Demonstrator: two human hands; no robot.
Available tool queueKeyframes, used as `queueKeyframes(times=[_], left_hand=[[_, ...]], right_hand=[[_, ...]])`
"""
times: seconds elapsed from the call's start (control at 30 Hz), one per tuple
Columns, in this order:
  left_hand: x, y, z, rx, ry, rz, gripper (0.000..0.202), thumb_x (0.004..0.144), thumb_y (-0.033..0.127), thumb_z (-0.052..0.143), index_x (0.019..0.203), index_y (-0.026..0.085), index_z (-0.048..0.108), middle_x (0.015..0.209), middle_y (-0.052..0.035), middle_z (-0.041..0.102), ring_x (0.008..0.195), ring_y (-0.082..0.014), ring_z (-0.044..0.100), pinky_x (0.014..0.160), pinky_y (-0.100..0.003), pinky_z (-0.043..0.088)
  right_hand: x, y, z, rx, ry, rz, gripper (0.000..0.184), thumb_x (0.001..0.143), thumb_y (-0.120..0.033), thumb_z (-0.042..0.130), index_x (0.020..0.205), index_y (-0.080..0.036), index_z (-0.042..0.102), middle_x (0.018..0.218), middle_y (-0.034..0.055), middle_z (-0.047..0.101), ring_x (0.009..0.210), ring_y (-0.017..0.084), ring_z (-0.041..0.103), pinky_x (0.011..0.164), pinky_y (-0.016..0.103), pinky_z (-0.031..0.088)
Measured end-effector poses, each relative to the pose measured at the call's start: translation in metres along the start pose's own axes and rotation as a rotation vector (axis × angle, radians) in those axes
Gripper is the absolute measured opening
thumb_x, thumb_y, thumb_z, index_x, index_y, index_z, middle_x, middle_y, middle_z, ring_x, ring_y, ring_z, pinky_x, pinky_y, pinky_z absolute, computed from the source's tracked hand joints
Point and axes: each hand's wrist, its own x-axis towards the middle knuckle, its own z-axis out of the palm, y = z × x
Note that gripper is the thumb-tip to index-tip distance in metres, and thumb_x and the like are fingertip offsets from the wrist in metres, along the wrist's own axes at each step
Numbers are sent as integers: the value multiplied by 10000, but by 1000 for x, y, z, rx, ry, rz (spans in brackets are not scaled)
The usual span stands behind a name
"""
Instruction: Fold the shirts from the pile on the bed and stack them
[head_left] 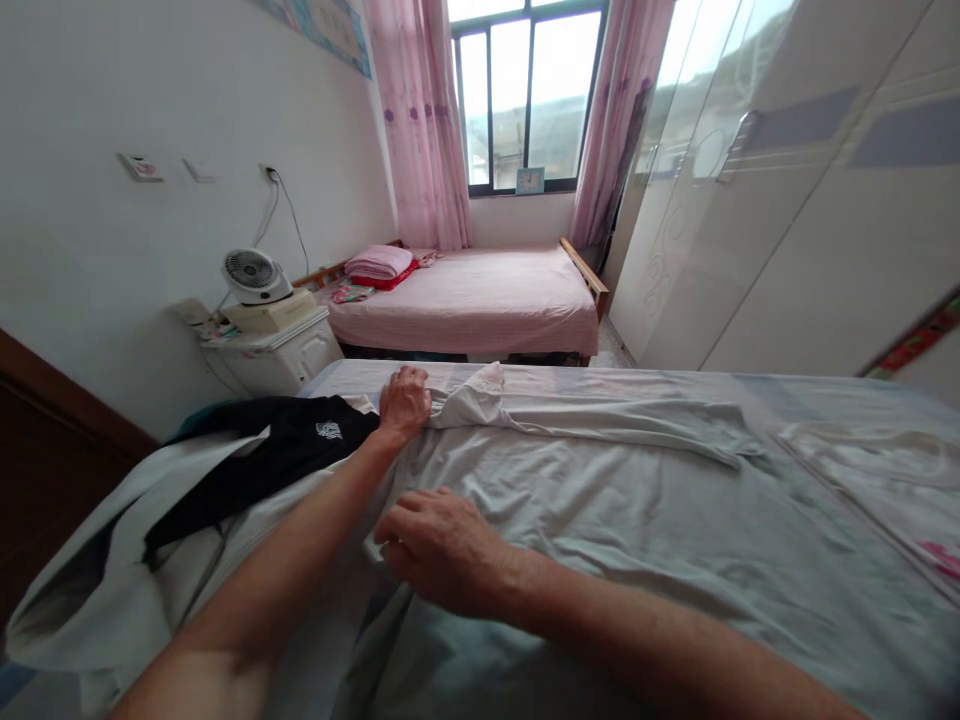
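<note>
A pale grey garment [600,480] of thin, wrinkled cloth lies spread across the near bed. One long narrow part, like a sleeve [622,415], stretches rightward along its far side. At the garment's far left end, my left hand [406,402] is closed on the bunched cloth. Closer to me, the curled fingers of my right hand [446,550] grip its left edge; the fingertips are partly hidden. Just left of my left hand lies a black garment [300,450] with a small white print, beside a bulky white cloth item [112,560].
On the bed's right lies a white garment [892,470] with a pink print. Beyond stands a second bed [495,290] with folded pink bedding [379,262]. A small fan [255,276] sits on the white bedside cabinet [300,350]. White wardrobe doors [787,200] line the right.
</note>
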Motion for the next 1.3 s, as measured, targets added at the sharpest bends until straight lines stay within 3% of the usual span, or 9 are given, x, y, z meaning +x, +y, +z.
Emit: queueKeyframes(times=[0.1,0.17,0.33,0.43,0.6,0.77,0.97,1.17,1.3], left_hand=[[-41,1,-5,-118,41,304,282,840,222,452,1058,163,619,1219,-116,570,1156,-246,516,1009,-367,405],[-71,-8,-2,-185,-22,421,401,878,314,424,1238,179,539,1355,-103,496,1253,-236,452,1046,-381,383],[-108,-42,6,-123,-217,355,512,874,388,364,1314,175,515,1421,-128,448,1333,-266,384,1104,-442,303],[-98,-43,-6,-83,-272,297,449,834,369,389,1168,190,632,1330,-137,545,1246,-290,488,1046,-436,374],[-59,-7,-35,-115,-210,166,357,828,340,412,1038,194,661,1151,-117,656,1059,-261,606,944,-352,433],[-23,25,-28,-446,-251,11,344,834,380,428,914,159,678,980,-86,696,984,-228,615,855,-280,443],[-1,37,-5,-532,-256,-102,393,705,342,557,1008,116,665,880,-63,699,895,-229,629,740,-267,465],[-10,25,-27,-1013,-335,64,408,658,313,591,1017,122,632,877,-44,675,812,-183,615,734,-270,467],[-29,14,-23,-1015,-441,132,438,640,276,628,1060,152,601,932,-51,661,822,-168,604,727,-272,476]], right_hand=[[-10,7,-25,5,-11,74,148,899,-301,490,970,-226,596,934,-2,660,824,149,604,734,289,404],[-27,18,-39,6,-24,103,237,891,-329,515,1096,-228,577,1074,25,654,959,170,598,850,322,413],[-103,67,-58,-101,-65,344,444,917,-400,452,1315,-205,487,1394,102,483,1321,227,371,1083,442,262],[-154,95,-73,-186,-72,501,463,907,-397,453,1312,-180,508,1434,120,434,1337,247,355,1087,456,270],[-208,128,-117,-235,198,726,334,909,-311,389,1125,-210,623,1212,83,615,1063,201,602,935,365,453],[-242,178,-138,-445,275,795,370,853,-324,432,1138,-166,606,1221,128,597,1116,257,567,928,409,453],[-254,207,-131,-625,262,856,380,835,-310,402,1130,-192,611,1217,112,606,1111,283,554,819,443,461],[-247,203,-154,-753,271,795,268,832,-250,408,929,-181,648,1030,106,670,966,265,595,805,407,403],[-255,197,-155,-819,269,716,243,823,-210,423,941,-190,635,1041,108,668,1020,272,571,887,433,352]])
